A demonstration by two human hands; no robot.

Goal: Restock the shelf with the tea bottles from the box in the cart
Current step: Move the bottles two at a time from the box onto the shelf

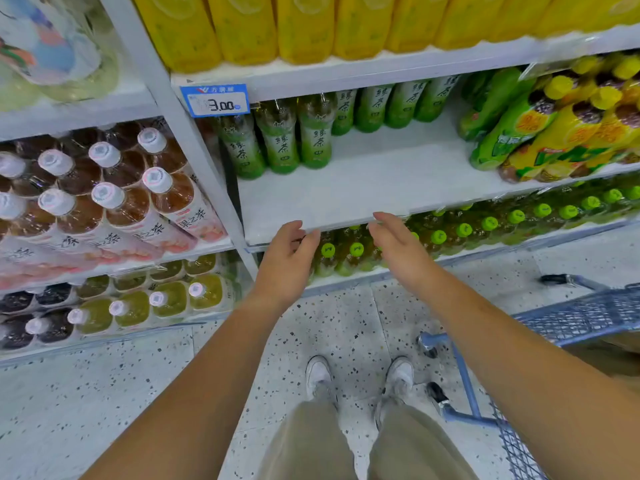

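Observation:
Green tea bottles (pixel 281 140) with green labels stand at the back left of a white shelf (pixel 363 188), and more of them run along its back wall. The front and middle of that shelf board are bare. My left hand (pixel 289 261) and my right hand (pixel 398 251) hover side by side just below the shelf's front edge, palms facing each other, fingers apart, holding nothing. The blue wire cart (pixel 588 317) stands at the right. The box inside it is barely visible as a tan patch at the frame's edge.
Yellow bottles (pixel 304 29) fill the shelf above. Green and yellow bottles (pixel 540 133) lie tilted at the right of the tea shelf. Green-capped bottles (pixel 464 233) sit below. A neighbouring rack at left holds white-capped bottles (pixel 104 188). A price tag (pixel 216 100) reads 3.00. Speckled floor underfoot.

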